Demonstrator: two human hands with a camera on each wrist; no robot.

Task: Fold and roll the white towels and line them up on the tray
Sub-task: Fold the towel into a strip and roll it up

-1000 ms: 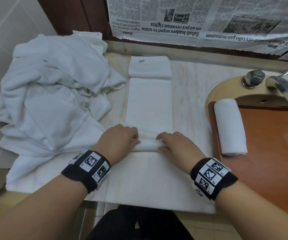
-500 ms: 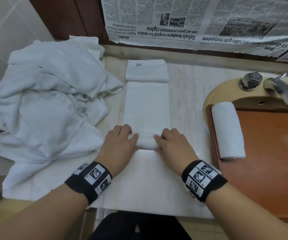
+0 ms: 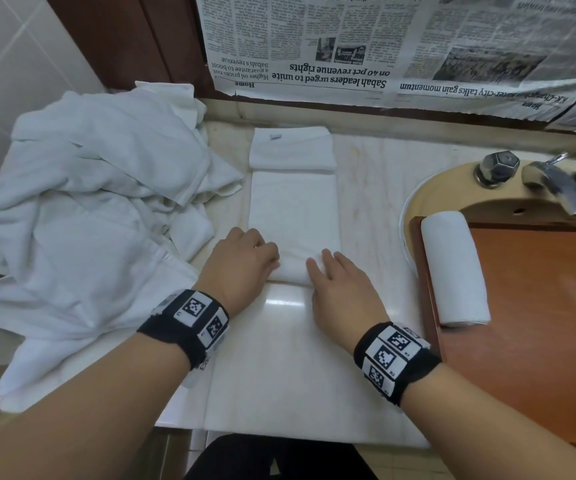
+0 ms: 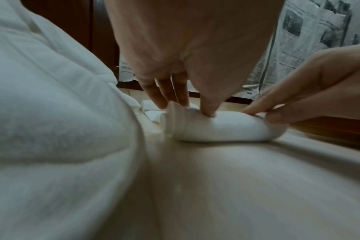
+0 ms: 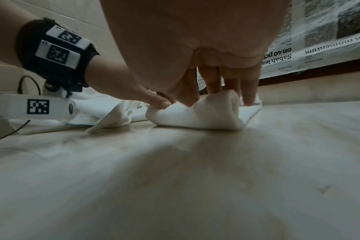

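A long folded white towel (image 3: 293,209) lies lengthwise on the marble counter (image 3: 297,358), and its near end is wound into a short roll (image 3: 293,270). My left hand (image 3: 265,258) grips the roll's left end, fingers curled over its far side and thumb (image 4: 208,112) pressing the top. My right hand (image 3: 324,265) holds the right end, with fingers (image 5: 249,97) over the roll and the thumb against its near side. One finished rolled towel (image 3: 452,268) lies along the left edge of the brown wooden tray (image 3: 539,306).
A loose heap of white towels (image 3: 82,220) fills the counter's left side against the tiled wall. The tray sits over a sink (image 3: 428,192) with a chrome faucet (image 3: 553,181). Newspaper (image 3: 383,46) covers the wall behind.
Both hands have pushed the roll away from me along the strip. The roll has grown thicker and the flat part shorter, and more bare counter shows in front of it.
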